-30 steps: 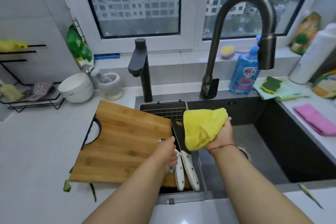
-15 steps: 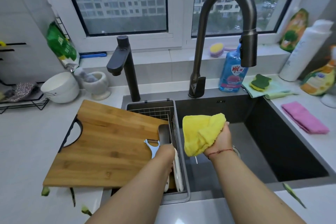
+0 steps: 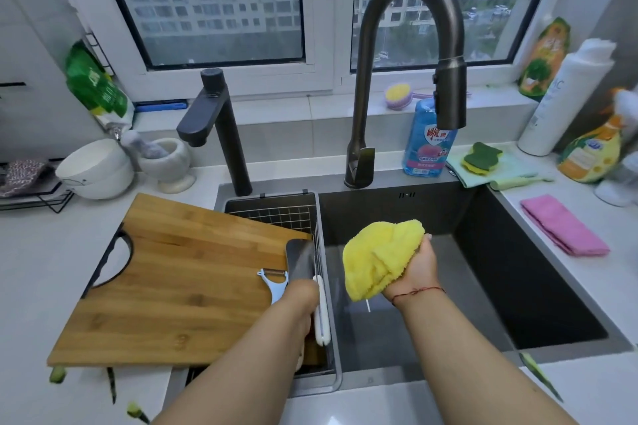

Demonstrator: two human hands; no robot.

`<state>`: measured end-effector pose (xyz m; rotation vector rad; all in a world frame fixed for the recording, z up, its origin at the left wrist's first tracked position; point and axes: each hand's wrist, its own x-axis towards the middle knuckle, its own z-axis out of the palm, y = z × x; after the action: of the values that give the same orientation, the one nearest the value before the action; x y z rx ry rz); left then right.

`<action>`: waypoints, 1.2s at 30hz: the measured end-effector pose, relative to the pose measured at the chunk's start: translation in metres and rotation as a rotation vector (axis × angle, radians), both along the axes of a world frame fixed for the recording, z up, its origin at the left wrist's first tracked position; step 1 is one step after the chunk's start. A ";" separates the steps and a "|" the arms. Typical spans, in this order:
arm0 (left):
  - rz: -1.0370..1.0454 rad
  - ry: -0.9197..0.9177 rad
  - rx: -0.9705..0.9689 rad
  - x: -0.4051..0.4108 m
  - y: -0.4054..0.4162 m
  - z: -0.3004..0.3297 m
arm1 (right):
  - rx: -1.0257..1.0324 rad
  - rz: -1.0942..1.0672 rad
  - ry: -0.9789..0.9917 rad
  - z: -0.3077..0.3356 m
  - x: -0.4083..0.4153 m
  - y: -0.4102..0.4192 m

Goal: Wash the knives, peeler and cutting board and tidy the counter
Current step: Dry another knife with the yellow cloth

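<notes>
R hand (image 3: 416,269) grips yellow cloth (image 3: 379,257) over sink (image 3: 518,269). L hand (image 3: 303,300) down at knife (image 3: 302,260) w/ white handle by drain basket (image 3: 276,214), fingers hidden, can't tell grip. Peeler (image 3: 274,281) lies on cutting board (image 3: 165,286), board half over sink's left edge

The white counter (image 3: 41,279) carries the cutting board (image 3: 172,286), bowls (image 3: 95,169) and pink cloth (image 3: 562,226).
</notes>
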<state>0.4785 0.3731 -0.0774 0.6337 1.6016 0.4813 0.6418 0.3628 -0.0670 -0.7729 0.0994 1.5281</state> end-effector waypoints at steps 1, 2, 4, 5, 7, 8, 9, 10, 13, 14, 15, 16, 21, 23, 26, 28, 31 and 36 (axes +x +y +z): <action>-0.029 -0.001 -0.002 -0.002 -0.001 0.001 | 0.003 0.005 0.002 0.000 -0.001 0.001; -0.050 0.008 -0.002 -0.003 -0.004 0.003 | 0.004 0.011 0.000 0.001 -0.003 0.002; -0.075 0.014 -0.005 -0.007 -0.012 0.002 | 0.005 0.023 -0.016 0.002 -0.008 0.005; -0.091 0.020 0.003 -0.011 -0.013 -0.002 | 0.005 0.027 -0.021 0.003 -0.011 0.007; -0.077 0.020 0.011 -0.017 -0.011 -0.004 | 0.005 0.037 -0.028 0.005 -0.017 0.010; -0.065 0.001 0.013 -0.023 -0.010 -0.003 | 0.004 0.043 -0.034 0.007 -0.020 0.011; -0.041 -0.011 0.018 -0.028 -0.010 -0.001 | 0.000 0.047 -0.044 0.009 -0.023 0.012; -0.004 -0.045 0.014 -0.034 -0.013 0.008 | 0.006 0.048 -0.053 0.013 -0.026 0.011; 0.029 -0.084 0.033 -0.060 -0.017 0.029 | 0.041 0.037 -0.092 0.022 -0.039 0.016; 0.030 -0.083 0.066 -0.067 -0.019 0.039 | 0.050 0.049 -0.114 0.027 -0.046 0.018; 0.022 -0.093 0.109 -0.071 -0.020 0.048 | 0.051 0.075 -0.167 0.031 -0.054 0.020; 0.014 -0.098 0.149 -0.074 -0.023 0.061 | 0.043 0.125 -0.245 0.037 -0.067 0.021; -0.157 0.043 0.338 -0.070 -0.033 0.097 | 0.035 0.291 -1.057 0.035 -0.132 0.018; -0.213 0.103 0.367 -0.075 -0.039 0.104 | 0.052 0.291 -1.124 0.040 -0.141 0.019; -0.272 0.102 0.376 -0.092 -0.050 0.113 | 0.001 0.246 -1.192 0.043 -0.136 0.026; -0.288 0.043 0.362 -0.104 -0.058 0.117 | -0.045 0.143 -1.170 0.045 -0.130 0.032; -0.275 -0.092 0.362 -0.123 -0.066 0.123 | -0.082 0.058 -0.962 0.053 -0.116 0.042; -0.164 -0.322 0.396 -0.147 -0.064 0.132 | 0.055 0.126 -0.231 0.072 -0.115 0.024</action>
<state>0.3314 0.3091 0.0548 0.9264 1.1469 0.7464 0.5264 0.3866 0.0048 -0.9200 -0.1646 1.5419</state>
